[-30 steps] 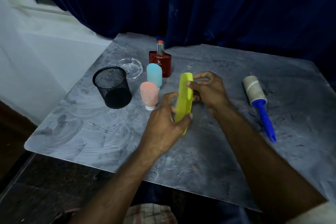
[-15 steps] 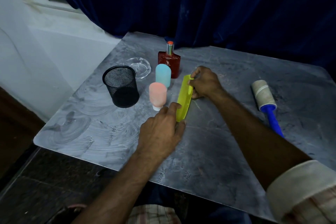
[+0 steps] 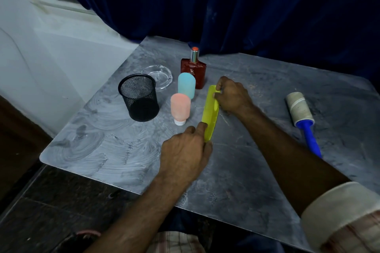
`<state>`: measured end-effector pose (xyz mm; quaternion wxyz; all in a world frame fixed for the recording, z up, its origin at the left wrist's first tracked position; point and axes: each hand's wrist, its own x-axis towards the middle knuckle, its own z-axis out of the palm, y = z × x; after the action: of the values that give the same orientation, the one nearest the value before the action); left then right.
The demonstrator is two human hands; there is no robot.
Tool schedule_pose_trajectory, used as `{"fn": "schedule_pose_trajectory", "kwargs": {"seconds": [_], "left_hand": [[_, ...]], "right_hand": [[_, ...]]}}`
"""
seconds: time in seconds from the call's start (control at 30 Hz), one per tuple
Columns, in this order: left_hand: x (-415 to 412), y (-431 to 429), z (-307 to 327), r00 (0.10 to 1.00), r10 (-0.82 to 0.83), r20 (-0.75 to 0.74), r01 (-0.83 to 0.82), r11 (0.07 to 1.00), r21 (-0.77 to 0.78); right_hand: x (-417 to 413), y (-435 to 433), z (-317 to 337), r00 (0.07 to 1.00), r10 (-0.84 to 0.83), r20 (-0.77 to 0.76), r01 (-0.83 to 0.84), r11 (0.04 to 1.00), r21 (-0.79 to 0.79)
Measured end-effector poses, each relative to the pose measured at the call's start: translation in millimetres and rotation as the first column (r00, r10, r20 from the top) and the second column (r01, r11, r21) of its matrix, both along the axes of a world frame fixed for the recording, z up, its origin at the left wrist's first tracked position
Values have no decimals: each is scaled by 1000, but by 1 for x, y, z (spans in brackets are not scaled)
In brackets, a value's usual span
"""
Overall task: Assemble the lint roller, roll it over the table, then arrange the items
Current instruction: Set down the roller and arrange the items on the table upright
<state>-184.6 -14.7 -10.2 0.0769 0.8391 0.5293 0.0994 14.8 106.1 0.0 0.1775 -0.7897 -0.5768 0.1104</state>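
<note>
while both hands meet on the yellow-green cover, it lies on the grey worktop with its long axis running from near to far, the far end tipped slightly to the right. the left hand sits at the cover's near end, fingers curled and pinching that tip, one fingertip laid along the cover's left edge. the right hand is at the far end, thumb and fingers closed on the rim there, the rest of the hand resting on the worktop just right of the cover. the hollow side of the cover faces up and to the right, toward the right hand.

well to the right of the right hand lies the lint roller, apart from both hands. its long axis also runs near to far: the pale sticky roll points away from the person and leans a little left, and the blue handle points back toward the person.

just left of the cover stand a pink bottle, cap down, and beyond it a blue bottle, both near the left hand's fingertips but not touching them. behind these stands a red perfume bottle. further left are a black mesh cup and a clear glass ashtray touching its far side.
</note>
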Motion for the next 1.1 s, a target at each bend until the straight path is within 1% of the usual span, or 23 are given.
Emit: {"fn": "schedule_pose_trajectory", "kwargs": {"seconds": [0.33,0.5,0.57,0.63,0.73,0.8,0.83,0.93,0.97,1.0,1.03,1.1], "left_hand": [[-1,-2,0,1000,17,8,-17,1000,22],[-2,-2,0,1000,5,26,-6,999,44],[-2,-2,-1,999,3,38,-5,999,44],[-3,-3,-1,998,3,68,-6,999,35],[-9,-4,4,985,-17,172,18,1000,-5],[-12,-7,9,946,-92,310,104,994,-21],[-11,-9,12,906,-145,399,173,984,-34],[15,-16,18,714,-229,662,384,919,-96],[31,-18,21,660,-236,713,435,894,-106],[48,-20,23,632,-241,736,467,877,-114],[68,-22,25,623,-244,743,485,866,-122],[108,-25,25,645,-236,727,506,845,-175]], "right_hand": [[-4,-3,-4,999,-21,46,19,999,33],[-6,-5,-1,999,-21,38,20,999,35],[-5,-9,1,1000,-14,4,14,999,36],[-3,-16,8,999,-18,-50,21,997,70],[4,-42,31,988,-48,-150,79,974,211],[16,-70,48,985,-74,-153,120,942,313],[26,-88,55,986,-107,-128,146,924,353],[63,-144,65,962,-274,-18,259,885,387],[77,-160,66,943,-332,11,306,880,365],[89,-173,65,923,-383,27,355,879,319],[101,-182,62,905,-423,37,401,881,251],[116,-195,54,885,-462,52,455,884,112]]}}
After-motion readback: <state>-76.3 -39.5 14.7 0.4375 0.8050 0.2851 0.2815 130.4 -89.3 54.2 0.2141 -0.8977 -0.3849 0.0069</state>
